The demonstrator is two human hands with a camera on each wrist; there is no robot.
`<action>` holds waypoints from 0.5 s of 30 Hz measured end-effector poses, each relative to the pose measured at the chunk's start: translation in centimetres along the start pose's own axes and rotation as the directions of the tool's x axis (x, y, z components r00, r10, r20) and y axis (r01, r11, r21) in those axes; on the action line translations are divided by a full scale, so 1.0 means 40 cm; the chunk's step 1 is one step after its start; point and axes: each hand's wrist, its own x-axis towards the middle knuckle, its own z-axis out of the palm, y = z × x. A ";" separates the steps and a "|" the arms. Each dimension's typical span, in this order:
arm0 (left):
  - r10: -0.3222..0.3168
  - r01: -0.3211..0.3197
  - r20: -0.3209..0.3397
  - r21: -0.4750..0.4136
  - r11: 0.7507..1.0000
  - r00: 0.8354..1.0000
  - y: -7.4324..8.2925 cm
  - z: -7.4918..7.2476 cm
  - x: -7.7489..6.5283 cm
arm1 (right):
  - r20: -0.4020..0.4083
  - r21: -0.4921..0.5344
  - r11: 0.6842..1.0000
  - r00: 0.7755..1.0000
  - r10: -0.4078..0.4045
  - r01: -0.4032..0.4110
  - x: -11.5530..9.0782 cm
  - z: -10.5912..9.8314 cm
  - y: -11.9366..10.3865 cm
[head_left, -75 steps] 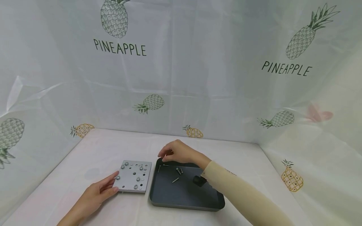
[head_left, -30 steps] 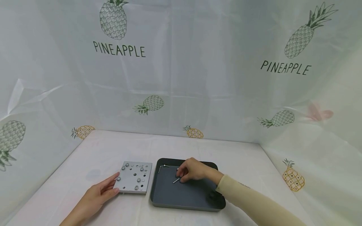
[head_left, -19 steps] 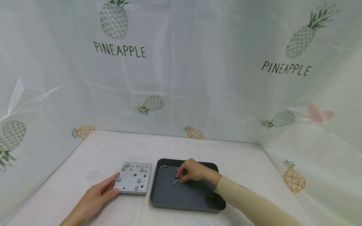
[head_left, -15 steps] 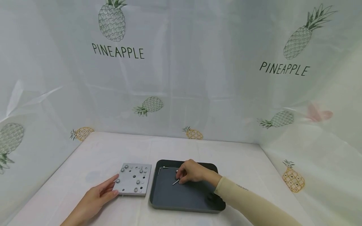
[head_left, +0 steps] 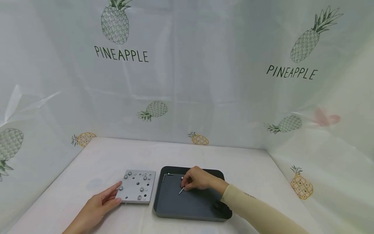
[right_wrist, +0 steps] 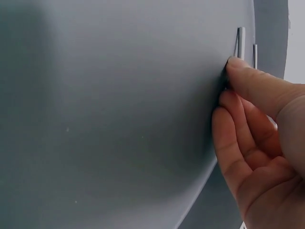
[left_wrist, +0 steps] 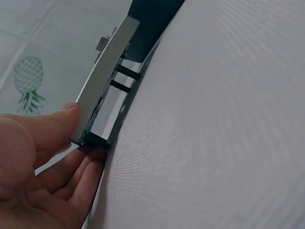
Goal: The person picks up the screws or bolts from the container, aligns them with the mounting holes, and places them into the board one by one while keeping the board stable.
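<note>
My left hand (head_left: 96, 205) holds the left edge of a square silver metal plate (head_left: 132, 192). The plate has several holes, and several screw heads stand on its top. In the left wrist view, the thumb lies against the edge of the plate (left_wrist: 106, 74), with the fingers lower down beside dark posts (left_wrist: 127, 71) under it. Inside the dark grey tray (head_left: 190, 218), my right hand (head_left: 198, 178) pinches a small silver screw (head_left: 181, 190) between thumb and fingertips. The shank of that screw (right_wrist: 241, 40) sticks out past the thumb in the right wrist view; its head end is hidden.
Two loose screws (head_left: 167, 175) lie in the tray's back left corner. Another screw head (head_left: 182, 177) shows just beside my right fingers. The tray stands right of the plate on a white-covered table (head_left: 122, 152). A pineapple-print sheet (head_left: 187, 71) hangs behind.
My right hand has come from the tray's back left corner to its middle and taken hold of a screw, which has turned slightly. My left hand stays on the plate.
</note>
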 end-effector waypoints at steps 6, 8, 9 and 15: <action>0.004 -0.004 -0.003 0.011 1.000 1.000 0.003 -0.002 -0.002 | 0.008 0.020 1.000 1.000 -0.022 0.022 -0.001 -0.009 0.005; 0.000 0.000 -0.001 0.003 1.000 1.000 0.005 -0.002 -0.003 | 0.011 0.037 0.999 1.000 -0.019 0.018 0.000 -0.010 0.008; -0.002 0.002 -0.001 0.004 1.000 1.000 0.005 -0.002 -0.003 | 0.014 0.045 0.999 1.000 -0.019 0.018 0.000 -0.010 0.011; -0.008 0.008 -0.003 0.001 1.000 1.000 0.006 0.003 -0.005 | 0.032 0.129 0.992 0.999 -0.004 0.000 0.002 -0.014 0.026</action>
